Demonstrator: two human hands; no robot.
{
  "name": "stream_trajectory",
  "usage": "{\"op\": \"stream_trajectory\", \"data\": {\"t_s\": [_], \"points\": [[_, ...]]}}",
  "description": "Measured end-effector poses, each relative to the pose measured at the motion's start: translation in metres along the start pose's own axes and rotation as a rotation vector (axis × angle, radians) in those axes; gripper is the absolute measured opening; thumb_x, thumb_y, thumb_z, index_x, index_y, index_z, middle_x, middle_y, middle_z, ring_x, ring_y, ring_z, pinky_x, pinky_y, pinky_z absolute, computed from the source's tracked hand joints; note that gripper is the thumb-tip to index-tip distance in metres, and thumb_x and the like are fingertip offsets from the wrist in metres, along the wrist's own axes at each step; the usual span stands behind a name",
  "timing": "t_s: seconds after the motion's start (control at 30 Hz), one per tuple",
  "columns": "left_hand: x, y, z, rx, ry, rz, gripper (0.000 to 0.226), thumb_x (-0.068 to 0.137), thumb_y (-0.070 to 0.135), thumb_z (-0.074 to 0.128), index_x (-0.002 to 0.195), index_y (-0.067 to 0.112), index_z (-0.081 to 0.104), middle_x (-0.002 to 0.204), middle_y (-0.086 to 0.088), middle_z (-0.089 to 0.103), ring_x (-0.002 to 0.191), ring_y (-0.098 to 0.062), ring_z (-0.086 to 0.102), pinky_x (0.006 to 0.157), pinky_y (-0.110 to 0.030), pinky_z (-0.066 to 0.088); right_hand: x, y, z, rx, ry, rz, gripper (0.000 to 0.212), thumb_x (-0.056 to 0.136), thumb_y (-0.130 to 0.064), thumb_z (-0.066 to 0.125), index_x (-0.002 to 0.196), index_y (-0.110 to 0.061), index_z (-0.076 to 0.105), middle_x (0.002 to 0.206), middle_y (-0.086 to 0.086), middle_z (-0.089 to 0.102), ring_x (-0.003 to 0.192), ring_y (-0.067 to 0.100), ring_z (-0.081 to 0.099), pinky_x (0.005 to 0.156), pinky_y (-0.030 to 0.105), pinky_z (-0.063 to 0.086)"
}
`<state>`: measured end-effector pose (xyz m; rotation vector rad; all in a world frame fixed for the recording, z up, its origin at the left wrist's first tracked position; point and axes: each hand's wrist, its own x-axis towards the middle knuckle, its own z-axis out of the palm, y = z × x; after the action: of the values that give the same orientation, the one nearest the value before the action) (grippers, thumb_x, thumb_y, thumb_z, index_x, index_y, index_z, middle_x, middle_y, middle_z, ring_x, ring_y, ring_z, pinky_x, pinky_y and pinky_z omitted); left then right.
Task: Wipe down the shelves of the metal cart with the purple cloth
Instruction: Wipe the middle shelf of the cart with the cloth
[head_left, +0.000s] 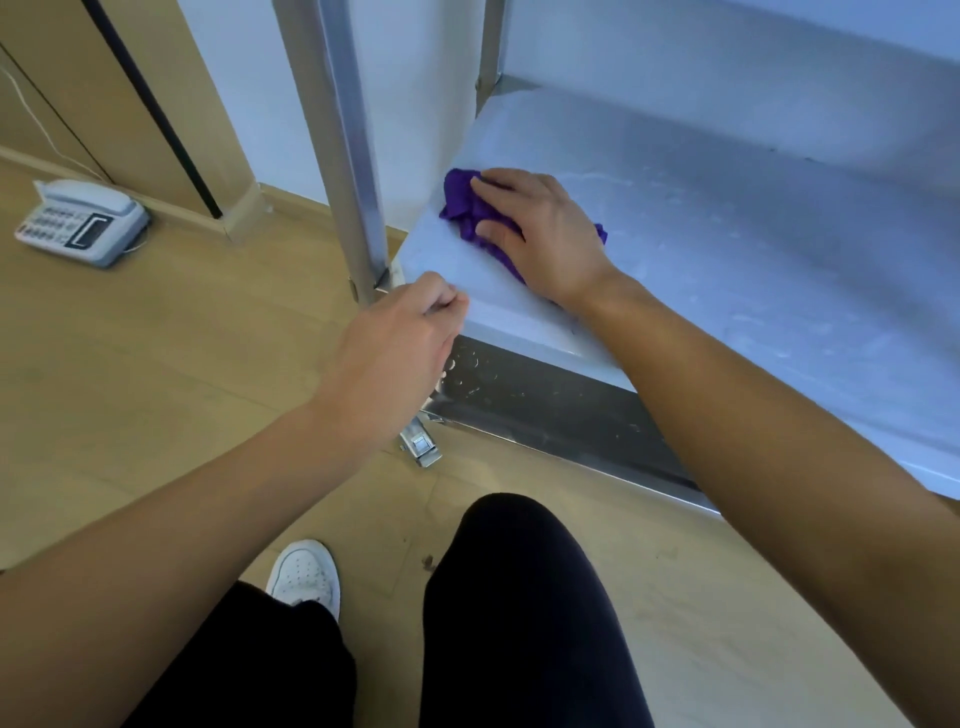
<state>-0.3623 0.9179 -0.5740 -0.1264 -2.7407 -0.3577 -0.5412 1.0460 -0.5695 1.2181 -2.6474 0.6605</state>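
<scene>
The purple cloth (464, 208) lies bunched on the lower shelf (727, 249) of the metal cart, close to its left edge. My right hand (540, 234) lies flat on top of the cloth and presses it onto the shelf, thumb and fingers spread over it. Part of the cloth sticks out beyond the fingertips and a bit shows behind the wrist. My left hand (400, 338) is at the shelf's front left corner beside the upright post (348, 156), with its fingers curled over the shelf's edge.
A higher shelf (779, 36) overhangs at the top right. A caster brake (421, 447) sticks out under the cart's corner. A white desk phone (83, 223) sits on the wooden floor at the left by a wooden door. My knees and a white shoe (306, 571) are below.
</scene>
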Motion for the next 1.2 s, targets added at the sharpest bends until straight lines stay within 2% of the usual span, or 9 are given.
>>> {"op": "stream_trajectory", "data": {"t_s": [0.13, 0.23, 0.37, 0.53, 0.7, 0.8, 0.97, 1.07, 1.2], "points": [[0.006, 0.002, 0.001, -0.03, -0.029, 0.002, 0.024, 0.093, 0.002, 0.053, 0.115, 0.003, 0.062, 0.107, -0.008, 0.057, 0.082, -0.026, 0.058, 0.067, -0.045, 0.053, 0.015, 0.002, -0.001, 0.055, 0.003, 0.11, 0.044, 0.098, -0.024, 0.05, 0.142, -0.025, 0.049, 0.154, -0.011, 0.036, 0.139, 0.014, 0.037, 0.107, 0.028, 0.036], [0.007, 0.0, 0.004, -0.072, -0.044, -0.026, 0.032, 0.094, 0.003, 0.05, 0.125, 0.003, 0.054, 0.108, -0.005, 0.052, 0.082, -0.026, 0.056, 0.068, -0.045, 0.053, 0.004, -0.005, -0.006, 0.11, -0.005, 0.085, 0.04, 0.096, -0.02, 0.054, 0.136, -0.021, 0.057, 0.147, -0.008, 0.048, 0.135, 0.012, 0.044, 0.11, 0.03, 0.035], [0.011, -0.005, 0.0, -0.05, -0.04, 0.036, 0.028, 0.091, 0.007, 0.054, 0.117, 0.002, 0.061, 0.105, -0.005, 0.054, 0.076, -0.023, 0.054, 0.061, -0.042, 0.05, -0.036, -0.023, -0.016, 0.176, -0.047, -0.061, 0.038, 0.096, -0.02, 0.056, 0.134, -0.016, 0.058, 0.142, -0.004, 0.054, 0.132, 0.009, 0.047, 0.11, 0.02, 0.034], [0.017, -0.008, -0.003, -0.03, 0.041, 0.06, 0.018, 0.09, 0.016, 0.054, 0.095, 0.009, 0.07, 0.093, -0.001, 0.055, 0.076, -0.022, 0.056, 0.053, -0.039, 0.051, -0.043, -0.013, -0.016, 0.039, -0.066, -0.14, 0.045, 0.096, -0.039, 0.051, 0.138, -0.021, 0.054, 0.144, -0.006, 0.052, 0.129, 0.021, 0.05, 0.102, 0.044, 0.044], [0.031, -0.007, -0.002, -0.028, 0.094, 0.02, 0.022, 0.09, 0.018, 0.054, 0.078, 0.011, 0.072, 0.078, 0.0, 0.054, 0.068, -0.02, 0.052, 0.05, -0.034, 0.046, -0.04, -0.008, -0.016, 0.022, -0.027, -0.124, 0.042, 0.095, -0.035, 0.055, 0.135, -0.024, 0.057, 0.142, -0.009, 0.054, 0.117, 0.024, 0.051, 0.102, 0.034, 0.042], [0.036, -0.003, -0.001, -0.023, 0.107, -0.015, 0.019, 0.086, 0.016, 0.057, 0.071, 0.011, 0.068, 0.072, 0.0, 0.051, 0.063, -0.019, 0.049, 0.044, -0.028, 0.037, -0.027, 0.003, -0.012, 0.013, 0.054, 0.002, 0.039, 0.094, -0.025, 0.058, 0.133, -0.019, 0.06, 0.139, -0.004, 0.056, 0.118, 0.026, 0.054, 0.101, 0.035, 0.044], [0.047, -0.006, 0.0, -0.07, 0.09, -0.024, 0.019, 0.087, 0.016, 0.056, 0.073, 0.013, 0.068, 0.077, 0.003, 0.054, 0.068, -0.017, 0.05, 0.046, -0.033, 0.046, -0.001, 0.022, -0.023, -0.086, 0.102, 0.386, 0.039, 0.099, -0.021, 0.049, 0.137, -0.022, 0.053, 0.146, -0.004, 0.049, 0.131, 0.024, 0.046, 0.1, 0.038, 0.045], [0.053, -0.007, 0.001, -0.079, 0.044, -0.029, 0.021, 0.087, 0.018, 0.054, 0.073, 0.015, 0.069, 0.082, 0.004, 0.056, 0.075, -0.017, 0.05, 0.051, -0.032, 0.045, -0.006, 0.006, -0.017, -0.099, 0.031, 0.303, 0.044, 0.099, -0.022, 0.049, 0.143, -0.02, 0.047, 0.153, -0.004, 0.039, 0.137, 0.023, 0.039, 0.106, 0.034, 0.037], [0.059, -0.003, 0.002, -0.051, 0.011, -0.035, 0.021, 0.086, 0.017, 0.054, 0.069, 0.012, 0.066, 0.079, 0.001, 0.052, 0.068, -0.018, 0.045, 0.049, -0.029, 0.033, -0.01, -0.004, -0.007, -0.022, 0.039, 0.113, 0.043, 0.096, -0.019, 0.057, 0.139, -0.019, 0.053, 0.148, -0.004, 0.046, 0.135, 0.019, 0.043, 0.107, 0.032, 0.04]]}}
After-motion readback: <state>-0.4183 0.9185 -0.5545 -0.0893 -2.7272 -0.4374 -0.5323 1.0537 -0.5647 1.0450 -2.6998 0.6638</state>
